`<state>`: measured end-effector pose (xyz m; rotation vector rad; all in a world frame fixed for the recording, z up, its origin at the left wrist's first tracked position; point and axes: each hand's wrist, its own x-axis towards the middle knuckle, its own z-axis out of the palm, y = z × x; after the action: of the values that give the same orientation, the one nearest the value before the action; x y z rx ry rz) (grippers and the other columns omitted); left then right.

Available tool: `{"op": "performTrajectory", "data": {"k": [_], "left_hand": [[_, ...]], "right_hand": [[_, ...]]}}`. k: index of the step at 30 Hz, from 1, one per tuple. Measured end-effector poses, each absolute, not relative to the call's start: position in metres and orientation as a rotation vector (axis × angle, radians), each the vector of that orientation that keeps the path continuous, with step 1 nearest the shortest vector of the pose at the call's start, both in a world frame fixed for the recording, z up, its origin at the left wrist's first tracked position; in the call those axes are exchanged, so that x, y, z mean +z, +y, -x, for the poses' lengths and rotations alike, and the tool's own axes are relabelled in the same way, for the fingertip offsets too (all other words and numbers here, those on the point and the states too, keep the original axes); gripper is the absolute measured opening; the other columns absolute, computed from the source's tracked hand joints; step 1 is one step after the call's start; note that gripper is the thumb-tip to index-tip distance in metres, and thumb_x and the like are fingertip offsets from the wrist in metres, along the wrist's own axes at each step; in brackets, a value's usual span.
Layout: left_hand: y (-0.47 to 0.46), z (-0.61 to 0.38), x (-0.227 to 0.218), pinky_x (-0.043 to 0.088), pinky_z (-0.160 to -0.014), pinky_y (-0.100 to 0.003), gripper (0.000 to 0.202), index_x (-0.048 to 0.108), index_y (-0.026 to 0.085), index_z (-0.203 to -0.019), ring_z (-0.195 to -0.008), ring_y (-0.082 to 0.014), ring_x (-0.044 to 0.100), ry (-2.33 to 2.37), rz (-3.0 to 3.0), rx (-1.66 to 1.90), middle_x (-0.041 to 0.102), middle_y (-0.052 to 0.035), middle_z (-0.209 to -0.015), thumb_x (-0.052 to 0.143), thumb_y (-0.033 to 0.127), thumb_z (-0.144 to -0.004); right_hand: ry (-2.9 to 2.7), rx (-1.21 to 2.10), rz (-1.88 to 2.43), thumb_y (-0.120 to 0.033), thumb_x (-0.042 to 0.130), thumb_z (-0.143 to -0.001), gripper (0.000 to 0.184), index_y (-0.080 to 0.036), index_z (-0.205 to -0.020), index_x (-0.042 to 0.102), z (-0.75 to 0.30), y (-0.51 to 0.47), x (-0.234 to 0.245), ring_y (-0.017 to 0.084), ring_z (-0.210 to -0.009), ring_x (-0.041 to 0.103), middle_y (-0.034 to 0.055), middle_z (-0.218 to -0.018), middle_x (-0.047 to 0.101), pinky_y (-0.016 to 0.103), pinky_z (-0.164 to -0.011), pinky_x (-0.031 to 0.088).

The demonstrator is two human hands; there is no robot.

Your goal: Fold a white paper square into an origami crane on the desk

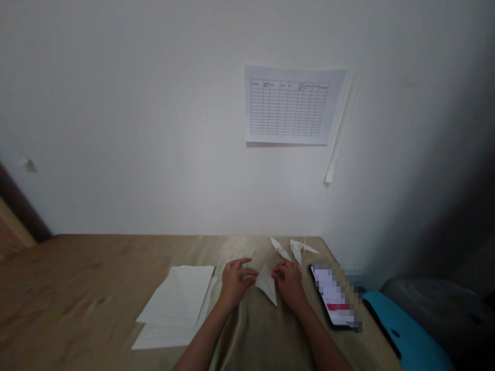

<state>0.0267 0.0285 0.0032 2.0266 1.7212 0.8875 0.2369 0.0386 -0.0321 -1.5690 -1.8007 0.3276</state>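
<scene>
A small folded white paper [266,285], shaped like a kite with a long point toward me, lies on the cloth-covered table between my hands. My left hand [236,278] is at its left corner, thumb and index finger closing on the edge while the other fingers stretch out above. On the opposite side, my right hand [288,281] pinches the upper right edge with curled fingers. Just beyond the right hand rest folded paper cranes [297,250] with pointed wings and a similar slim folded piece [280,249].
Lined paper sheets [181,296] lie stacked unevenly at left. A phone [334,299] with a lit, partly blurred screen is near the table's right edge. Beyond that edge is a blue object [406,330]. A printed table sheet [290,105] hangs on the wall [154,129] behind.
</scene>
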Motion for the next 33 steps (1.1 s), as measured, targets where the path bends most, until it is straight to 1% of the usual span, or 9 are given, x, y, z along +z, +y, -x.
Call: {"op": "performTrajectory", "data": {"k": [4, 13, 17, 25, 28, 33], "left_hand": [[0.028, -0.027, 0.005, 0.039, -0.113, -0.051, 0.025, 0.083, 0.035, -0.088, -0.127, -0.0304, 0.055, 1.731, -2.003, 0.822, 0.069, 0.0002, -0.135, 0.081, 0.019, -0.069], [0.030, -0.025, 0.004, 0.040, -0.112, -0.048, 0.016, 0.084, 0.034, -0.085, -0.126, -0.0308, 0.058, 1.667, -1.995, 0.858, 0.072, -0.0019, -0.130, 0.083, 0.029, -0.070], [0.028, -0.027, 0.003, 0.039, -0.112, -0.048, 0.011, 0.083, 0.032, -0.084, -0.125, -0.0302, 0.058, 1.701, -1.990, 0.844, 0.072, -0.0015, -0.129, 0.081, 0.030, -0.073], [0.026, -0.029, 0.003, 0.038, -0.112, -0.049, 0.008, 0.082, 0.028, -0.079, -0.127, -0.0308, 0.055, 1.781, -2.025, 0.775, 0.070, -0.0015, -0.131, 0.082, 0.027, -0.072], [0.027, -0.031, 0.001, 0.036, -0.112, -0.049, 0.009, 0.081, 0.028, -0.080, -0.127, -0.0303, 0.054, 1.811, -2.041, 0.754, 0.070, -0.0012, -0.130, 0.082, 0.025, -0.071], [0.027, -0.033, -0.002, 0.032, -0.114, -0.051, 0.008, 0.080, 0.029, -0.081, -0.128, -0.0296, 0.054, 1.848, -2.049, 0.707, 0.070, 0.0000, -0.130, 0.081, 0.026, -0.073]], "right_hand": [[-1.799, 0.344, 1.592, -0.021, 0.064, -0.084, 0.011, -0.023, -0.084, 0.075, -0.237, 0.039, -0.032, 0.026, -0.108, 0.058, 0.0059, -0.103, 0.071, 0.038, -0.100, 0.039], [-1.820, 0.348, 1.602, -0.022, 0.065, -0.085, 0.010, -0.023, -0.084, 0.075, -0.236, 0.037, -0.030, 0.026, -0.109, 0.057, 0.0059, -0.104, 0.071, 0.038, -0.101, 0.038], [-1.847, 0.364, 1.575, -0.023, 0.066, -0.085, 0.010, -0.025, -0.085, 0.075, -0.233, 0.034, -0.027, 0.026, -0.112, 0.057, 0.0058, -0.106, 0.071, 0.039, -0.103, 0.037], [-1.897, 0.386, 1.573, -0.023, 0.069, -0.083, 0.007, -0.026, -0.084, 0.075, -0.229, 0.031, -0.025, 0.025, -0.115, 0.054, 0.0039, -0.106, 0.071, 0.039, -0.105, 0.035], [-1.928, 0.373, 1.563, -0.022, 0.069, -0.083, 0.007, -0.026, -0.083, 0.075, -0.227, 0.029, -0.025, 0.025, -0.114, 0.054, 0.0035, -0.105, 0.071, 0.040, -0.106, 0.033], [-1.974, 0.359, 1.571, -0.020, 0.069, -0.084, 0.008, -0.026, -0.085, 0.074, -0.225, 0.026, -0.022, 0.026, -0.115, 0.053, 0.0036, -0.107, 0.070, 0.040, -0.107, 0.031]]}}
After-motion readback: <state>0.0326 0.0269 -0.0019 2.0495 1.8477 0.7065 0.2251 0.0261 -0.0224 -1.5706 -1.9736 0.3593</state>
